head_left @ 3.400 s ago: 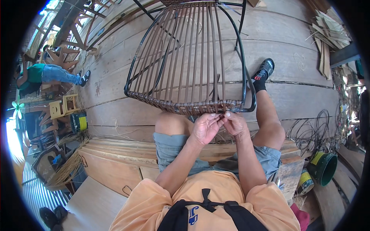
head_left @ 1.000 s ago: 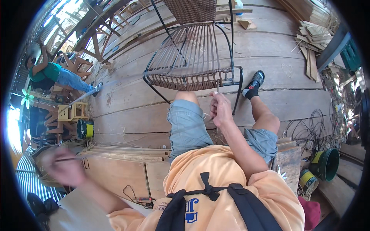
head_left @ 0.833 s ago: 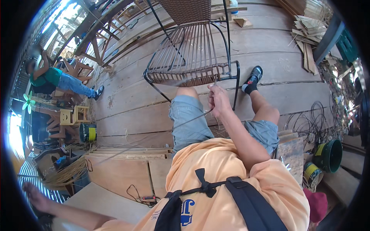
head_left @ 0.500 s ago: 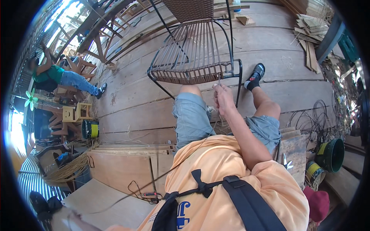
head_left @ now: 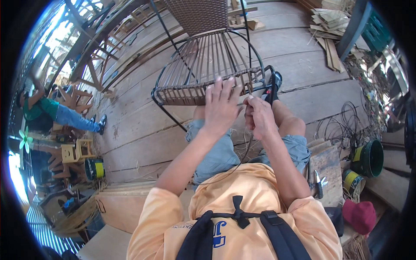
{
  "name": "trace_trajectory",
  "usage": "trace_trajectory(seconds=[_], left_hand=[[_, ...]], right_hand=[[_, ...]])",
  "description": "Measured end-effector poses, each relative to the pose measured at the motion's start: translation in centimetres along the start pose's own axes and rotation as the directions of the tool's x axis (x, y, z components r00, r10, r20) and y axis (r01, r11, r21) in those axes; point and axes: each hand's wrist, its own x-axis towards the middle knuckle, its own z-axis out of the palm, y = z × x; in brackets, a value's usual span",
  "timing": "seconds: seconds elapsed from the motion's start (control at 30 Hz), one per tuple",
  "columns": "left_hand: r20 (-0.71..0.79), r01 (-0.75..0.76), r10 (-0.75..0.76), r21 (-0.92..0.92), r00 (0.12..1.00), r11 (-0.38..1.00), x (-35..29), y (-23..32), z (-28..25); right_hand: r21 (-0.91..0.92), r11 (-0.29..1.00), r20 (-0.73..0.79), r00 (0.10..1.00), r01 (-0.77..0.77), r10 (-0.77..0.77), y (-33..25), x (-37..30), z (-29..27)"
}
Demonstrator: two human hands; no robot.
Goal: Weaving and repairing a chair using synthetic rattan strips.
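Sitting on a low wooden platform [head_left: 130, 203], the person wears an orange shirt [head_left: 242, 203] with black straps [head_left: 236, 214] across the chest, and grey shorts [head_left: 216, 156].

1. Right hand [head_left: 259, 116]: grip closed around a thin dark rattan strand [head_left: 248, 149], which hangs down from the fist toward the lap.
2. Left hand [head_left: 221, 106]: fingers spread and extended, grip apart, palm toward the chair's front edge; whether the fingertips touch the weave cannot be told. It sits just beside the right hand.
3. Chair frame [head_left: 208, 65]: black metal, lying tilted on the plank floor [head_left: 143, 130] directly ahead of the knees. Rattan ribs fan across the seat; a woven brown band runs along the near rim, and a finished dark weave covers the far panel.
4. Shoe [head_left: 274, 84]: black, against the frame's right corner.
5. Right side, near: pliers [head_left: 318, 182] on a wooden block, a red cap [head_left: 359, 214], 2 green tins [head_left: 364, 167], coiled dark strands [head_left: 338, 130].
6. Left side: yellow stool [head_left: 73, 151], loose cane bundle [head_left: 73, 216], another person seated in a green top and jeans [head_left: 47, 115].
7. Far right: stacked wood offcuts [head_left: 329, 26].
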Motion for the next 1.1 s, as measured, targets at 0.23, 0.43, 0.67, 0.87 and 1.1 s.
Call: trace_trajectory(seconds=[0.23, 0.43, 0.67, 0.87, 1.1], left_hand=[[-0.064, 0.009, -0.009, 0.005, 0.998, 1.000, 2.8, 1.2, 7.4], [-0.112, 0.030, -0.019, 0.092, 0.993, 0.995, 3.0, 1.3, 8.2], [-0.097, 0.033, -0.024, 0.099, 0.995, 0.995, 2.5, 0.8, 7.9], [0.053, 0.013, -0.015, 0.042, 0.999, 0.999, 3.1, 0.0, 4.9], [0.022, 0.025, -0.026, 0.059, 0.999, 0.998, 3.1, -1.4, 5.2]], right_hand=[[0.110, 0.994, 0.024, 1.000, -0.021, 0.018, 1.5, 0.3, -3.2], [0.096, 0.995, 0.039, 0.999, -0.015, 0.012, 1.6, 0.9, -3.1], [0.145, 0.989, 0.044, 0.999, -0.016, 0.009, 1.8, 0.5, -2.4], [0.180, 0.983, 0.097, 0.994, 0.038, -0.056, 1.4, -0.6, -2.9], [-0.109, 0.982, -0.033, 0.987, 0.153, -0.158, -1.1, -2.5, 0.0]])
